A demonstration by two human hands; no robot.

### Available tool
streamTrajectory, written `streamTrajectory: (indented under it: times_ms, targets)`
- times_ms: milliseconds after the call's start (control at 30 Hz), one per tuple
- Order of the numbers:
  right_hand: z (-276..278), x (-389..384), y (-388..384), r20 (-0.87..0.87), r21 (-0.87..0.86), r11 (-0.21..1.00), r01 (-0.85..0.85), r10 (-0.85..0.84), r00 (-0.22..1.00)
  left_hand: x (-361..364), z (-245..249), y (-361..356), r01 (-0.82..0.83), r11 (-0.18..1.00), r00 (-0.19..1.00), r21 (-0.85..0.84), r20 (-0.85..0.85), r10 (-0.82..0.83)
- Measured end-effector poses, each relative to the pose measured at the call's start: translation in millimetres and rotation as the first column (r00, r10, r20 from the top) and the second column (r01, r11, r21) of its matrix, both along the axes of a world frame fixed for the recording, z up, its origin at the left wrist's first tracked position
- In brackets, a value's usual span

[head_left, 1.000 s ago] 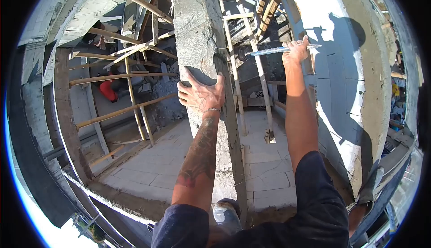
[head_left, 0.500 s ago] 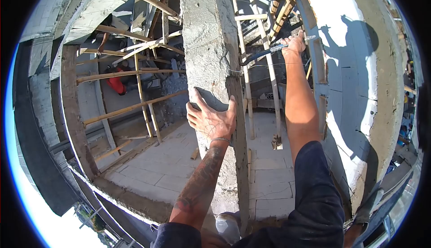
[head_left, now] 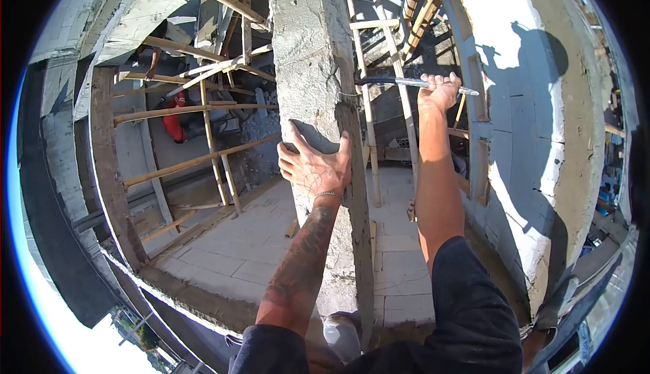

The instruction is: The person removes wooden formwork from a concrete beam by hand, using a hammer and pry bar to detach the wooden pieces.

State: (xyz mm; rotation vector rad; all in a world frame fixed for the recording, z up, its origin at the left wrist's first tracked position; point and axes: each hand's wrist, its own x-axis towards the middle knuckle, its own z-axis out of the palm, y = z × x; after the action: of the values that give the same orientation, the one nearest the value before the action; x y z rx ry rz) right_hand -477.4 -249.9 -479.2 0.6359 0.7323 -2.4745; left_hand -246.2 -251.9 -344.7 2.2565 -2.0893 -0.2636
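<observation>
A rough concrete beam (head_left: 305, 42) runs away from me through the middle of the view. My left hand (head_left: 315, 171) rests on its top with fingers spread, thumb towards the right edge and fingertips towards the left. Over to the right, my right hand (head_left: 440, 92) is closed around a crowbar (head_left: 399, 81), whose pale end sticks out past the fist. The bar lies nearly level, and its dark end reaches the beam's right side, where the exact contact is hidden. A thin wire shows near that spot.
Bamboo poles (head_left: 196, 161) and wooden props stand below on both sides. At the lower left, a person in red (head_left: 174, 120) is near rubble. A sunlit block wall (head_left: 518, 130) rises on the right. My foot (head_left: 342, 337) is on the beam.
My right hand has moved slightly down, and the crowbar has swung from a slant to nearly level. My left hand stays on the beam.
</observation>
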Motion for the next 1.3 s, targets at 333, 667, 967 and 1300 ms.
streamTrajectory:
  times_ms: [333, 667, 967, 1300]
  targets:
    - [-18, 1, 5, -0.099, -0.075, 0.996, -0.040, 0.032, 0.995, 1, -1, 3, -0.015, 0.999, 1.000, -0.039, 0.020, 0.016]
    - [5, -63, -84, 0.027, 0.406, 0.905, -0.127, 0.127, 0.992, -1, -1, -3, 0.008, 1.000, 1.000, -0.007, 0.029, -0.008]
    - [14, 25, -1, -0.079, -0.040, 0.998, 0.042, -0.045, 0.996, 0, -5, -4, 0.018, 0.998, 1.000, -0.064, -0.011, -0.019]
    - [60, 139, 12, -0.443, 0.255, 0.967, 0.013, 0.104, 0.891, -1, -1, 0, -0.005, 1.000, 1.000, -0.026, 0.027, 0.006]
